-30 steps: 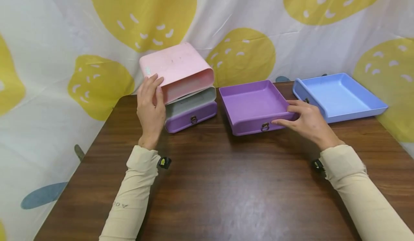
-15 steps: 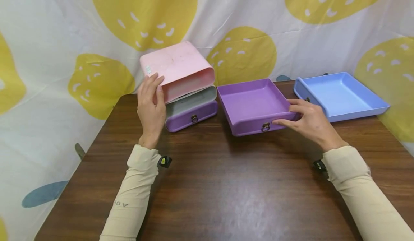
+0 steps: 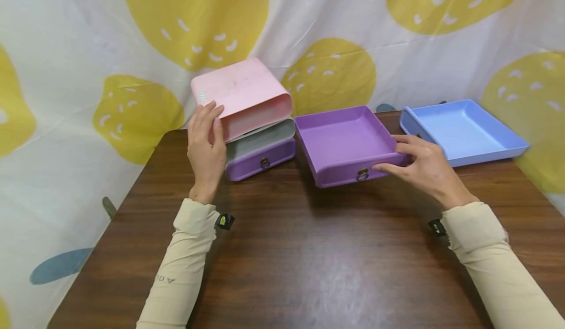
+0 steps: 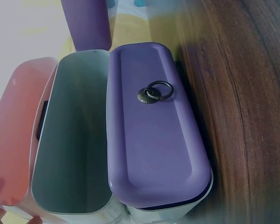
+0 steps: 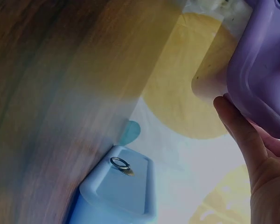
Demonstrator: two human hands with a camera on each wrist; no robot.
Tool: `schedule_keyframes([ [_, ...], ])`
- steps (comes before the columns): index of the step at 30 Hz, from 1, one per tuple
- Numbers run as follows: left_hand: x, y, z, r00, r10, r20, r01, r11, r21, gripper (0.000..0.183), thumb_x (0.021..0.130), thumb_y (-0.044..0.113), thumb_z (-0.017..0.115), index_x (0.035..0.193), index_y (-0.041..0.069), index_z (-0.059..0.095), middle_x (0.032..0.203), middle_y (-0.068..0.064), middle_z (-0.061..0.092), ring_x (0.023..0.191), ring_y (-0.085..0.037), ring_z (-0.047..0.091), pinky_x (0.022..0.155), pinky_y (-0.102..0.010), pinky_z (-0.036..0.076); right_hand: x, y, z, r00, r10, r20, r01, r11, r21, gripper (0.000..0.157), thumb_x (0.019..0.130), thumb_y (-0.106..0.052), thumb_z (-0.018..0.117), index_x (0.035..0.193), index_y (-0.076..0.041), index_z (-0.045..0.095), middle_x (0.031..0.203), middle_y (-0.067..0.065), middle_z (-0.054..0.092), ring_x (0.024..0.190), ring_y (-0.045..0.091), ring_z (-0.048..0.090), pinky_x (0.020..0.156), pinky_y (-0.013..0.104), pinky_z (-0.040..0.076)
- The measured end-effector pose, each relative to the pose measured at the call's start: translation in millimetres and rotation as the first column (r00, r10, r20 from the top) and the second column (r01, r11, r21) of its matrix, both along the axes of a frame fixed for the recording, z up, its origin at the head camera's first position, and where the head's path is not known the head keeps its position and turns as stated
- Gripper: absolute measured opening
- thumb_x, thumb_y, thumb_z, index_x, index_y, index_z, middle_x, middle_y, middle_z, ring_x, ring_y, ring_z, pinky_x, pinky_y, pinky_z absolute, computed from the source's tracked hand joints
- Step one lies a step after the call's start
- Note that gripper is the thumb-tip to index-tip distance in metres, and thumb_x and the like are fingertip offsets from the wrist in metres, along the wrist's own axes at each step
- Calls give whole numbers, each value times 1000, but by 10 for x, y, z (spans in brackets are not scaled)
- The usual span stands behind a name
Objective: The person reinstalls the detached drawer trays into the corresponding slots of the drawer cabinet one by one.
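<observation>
Against the upper side of a tilted pink drawer casing (image 3: 243, 88) rests my left hand (image 3: 206, 145), fingers mostly straight, thumb near its front edge. The pink casing tops a stack: below it is a grey-green casing (image 4: 74, 135) with an open front, then a purple drawer (image 4: 154, 135) with a brass ring pull, slid into the bottom casing. My right hand (image 3: 423, 164) grips a second purple drawer (image 3: 348, 142) at its right front corner, thumb on the front face beside the ring pull. This drawer is held raised over the table, right of the stack.
A blue drawer (image 3: 468, 128) with a ring pull (image 5: 120, 163) lies on the brown wooden table (image 3: 309, 260) at the right, just behind my right hand. A white curtain (image 3: 309, 5) with yellow fruit prints hangs along the table's back and left edges.
The purple drawer in my right hand has shifted slightly left, its far rim rising a little. My left hand and the stack stay in place.
</observation>
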State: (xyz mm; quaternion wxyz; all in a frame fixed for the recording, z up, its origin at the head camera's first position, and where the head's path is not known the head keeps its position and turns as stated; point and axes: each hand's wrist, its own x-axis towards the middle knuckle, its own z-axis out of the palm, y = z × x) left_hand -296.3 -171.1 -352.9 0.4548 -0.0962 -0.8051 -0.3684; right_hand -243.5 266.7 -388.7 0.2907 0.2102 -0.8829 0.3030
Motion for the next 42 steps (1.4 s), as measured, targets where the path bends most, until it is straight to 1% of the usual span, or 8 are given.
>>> schedule_keyframes([
  [2,-2,6,-5,1000,-2,2,2,1000,4,31,104,30,47,126,25,68,140,8,61,145,-16,41,123,-29,31,22,8,12,1000,7,-3,-7,1000,-11,38,57,-24,97,86,-7,77,117,17,72,109,34,67,88,-5,32],
  [3,-4,8,-5,1000,1,2,-1,1000,-1,31,105,30,47,126,24,68,140,8,61,145,-17,41,123,-29,31,33,11,18,1000,11,-6,-11,1000,-16,38,57,-23,97,86,-7,77,116,17,72,109,34,67,86,-5,32],
  [9,-8,14,-3,1000,2,3,-2,1000,10,30,104,28,48,125,24,69,140,7,62,145,-17,42,123,-29,31,92,41,51,999,18,-39,-18,1000,0,39,55,-21,97,86,-6,77,115,16,72,103,31,68,80,-3,36],
  [16,-10,6,5,1000,2,0,-2,1000,10,30,104,28,48,125,24,69,140,7,61,145,-17,42,123,-30,31,138,45,96,1000,10,-25,-10,1000,-14,40,54,-20,98,88,-9,79,114,13,73,98,25,68,77,-4,38],
  [25,-4,-5,6,1000,5,3,-5,1000,3,30,104,30,48,126,25,68,140,8,61,145,-15,41,122,-30,33,160,-33,109,996,67,-66,-67,998,-9,41,52,-17,98,88,-7,79,112,13,74,96,25,67,74,-2,41],
  [32,-10,0,4,1000,-4,-2,4,1000,11,30,104,29,48,125,25,69,139,8,62,145,-15,41,122,-29,32,180,-132,109,994,78,-70,-77,997,29,46,53,-23,98,93,-8,79,114,12,73,99,27,68,80,-2,37],
  [39,-27,7,9,1000,-7,-9,7,1000,5,30,104,29,48,125,24,69,139,8,62,145,-16,42,122,-29,32,178,-218,100,990,115,-77,-113,993,35,48,54,-24,97,96,-9,79,114,11,72,99,26,68,83,-2,38],
  [42,-24,0,8,1000,-5,-8,5,1000,0,30,104,29,48,126,24,68,140,8,62,145,-16,42,122,-29,32,175,-250,82,991,112,-69,-109,993,42,51,54,-25,97,98,-10,79,115,11,72,101,26,68,84,2,40],
])
